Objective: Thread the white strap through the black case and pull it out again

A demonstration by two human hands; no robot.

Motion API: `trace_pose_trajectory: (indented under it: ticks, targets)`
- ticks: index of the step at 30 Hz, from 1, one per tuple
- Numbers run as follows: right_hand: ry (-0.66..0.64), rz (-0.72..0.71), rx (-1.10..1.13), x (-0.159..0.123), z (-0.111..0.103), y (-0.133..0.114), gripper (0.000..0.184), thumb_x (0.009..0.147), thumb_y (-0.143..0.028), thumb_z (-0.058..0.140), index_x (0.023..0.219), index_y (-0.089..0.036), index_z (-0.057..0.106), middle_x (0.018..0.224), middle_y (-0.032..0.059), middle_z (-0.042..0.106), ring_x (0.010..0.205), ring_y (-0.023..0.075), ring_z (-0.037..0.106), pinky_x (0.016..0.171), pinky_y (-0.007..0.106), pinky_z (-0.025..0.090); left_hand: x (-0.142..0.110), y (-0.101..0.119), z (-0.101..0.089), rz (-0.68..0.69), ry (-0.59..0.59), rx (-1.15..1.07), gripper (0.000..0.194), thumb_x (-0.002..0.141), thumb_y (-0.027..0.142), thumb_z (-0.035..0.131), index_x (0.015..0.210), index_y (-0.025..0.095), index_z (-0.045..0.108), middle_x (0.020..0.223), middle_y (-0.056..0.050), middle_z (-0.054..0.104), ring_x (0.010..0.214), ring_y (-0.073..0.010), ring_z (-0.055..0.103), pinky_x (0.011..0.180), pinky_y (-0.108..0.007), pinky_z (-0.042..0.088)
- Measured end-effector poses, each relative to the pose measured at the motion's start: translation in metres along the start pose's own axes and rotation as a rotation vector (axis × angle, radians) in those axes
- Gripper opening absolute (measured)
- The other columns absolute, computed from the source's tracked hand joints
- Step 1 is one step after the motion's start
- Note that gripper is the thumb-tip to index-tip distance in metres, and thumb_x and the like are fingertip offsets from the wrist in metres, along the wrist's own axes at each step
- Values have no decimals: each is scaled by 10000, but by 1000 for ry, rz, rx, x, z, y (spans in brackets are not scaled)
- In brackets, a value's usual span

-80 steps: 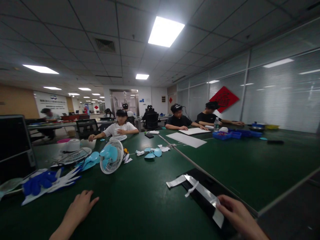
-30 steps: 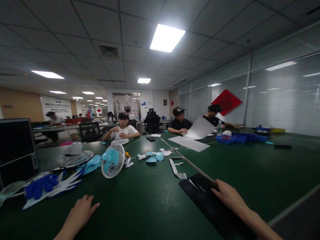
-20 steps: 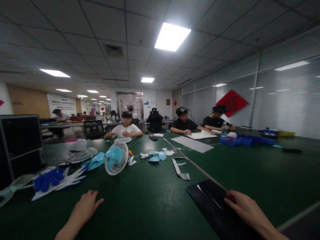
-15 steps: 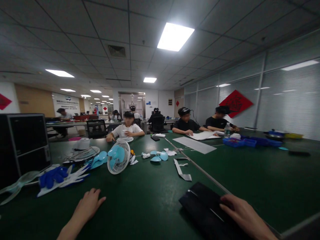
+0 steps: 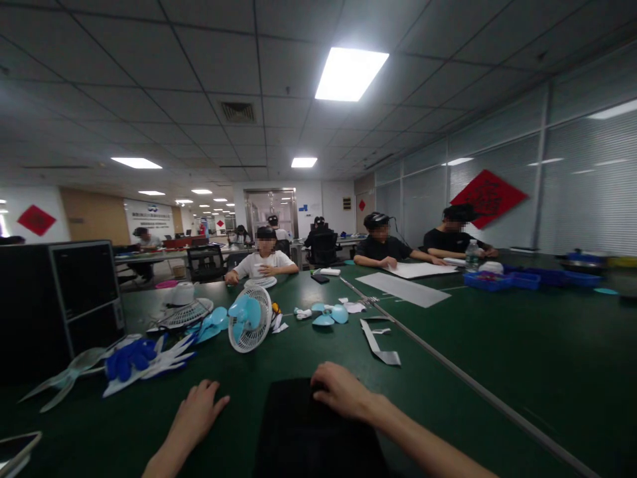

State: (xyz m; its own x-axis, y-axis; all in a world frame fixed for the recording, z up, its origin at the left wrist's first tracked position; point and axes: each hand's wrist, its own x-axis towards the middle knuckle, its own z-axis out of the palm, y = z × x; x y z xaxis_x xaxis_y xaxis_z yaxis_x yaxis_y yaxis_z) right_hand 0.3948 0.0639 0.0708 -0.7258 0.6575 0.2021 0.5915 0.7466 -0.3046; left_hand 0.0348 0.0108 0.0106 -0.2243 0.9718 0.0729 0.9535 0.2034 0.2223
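Note:
My left hand [image 5: 199, 413] rests on the green table with its fingers loosely stretched and nothing in them. To its right, directly in front of me, lies a flat black bag-like thing [image 5: 308, 435]; its near end runs out of the picture and its exact kind is hard to make out. Across its far right corner reaches my right hand [image 5: 343, 392], fingers curled over and closed on the edge. A white and blue fan head [image 5: 250, 318] stands beyond my left hand, and blue-and-white work gloves [image 5: 144, 362] lie left of it.
Blue fan blades [image 5: 329, 315] and a bent silvery strip [image 5: 381, 345] lie farther up the table [image 5: 472, 372]. A black computer case [image 5: 89, 285] stands at the left, a phone-like thing [image 5: 17, 451] at the near left. Blue trays [image 5: 490, 279] sit far right. Co-workers sit across the table.
My right hand has brought the black bag-like thing leftward from the right to in front of me, and it now lies straighter. The view has turned slightly left; my left hand stays on the table.

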Motion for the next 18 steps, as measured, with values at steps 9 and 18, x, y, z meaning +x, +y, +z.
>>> trace_pose_trajectory:
  ticks: [9,18]
  targets:
    - [23,-17,83,22,15,-6,297,785,-265,666,1075,-204,686,1075,64,646,1000,219,584,876,304,449,-21,50,-11,216,3,-333,651,844,608,378,1299,171,537,1389,-94,514,1297,-258,452,1115,-378,336]
    - [-33,147,241,-20,-5,27,769,617,-389,802,1308,-158,556,1298,118,566,1183,276,508,1033,364,372,-38,74,-16,261,-185,-403,881,689,627,630,1410,170,416,1502,-117,373,1380,-284,335,1156,-380,260]
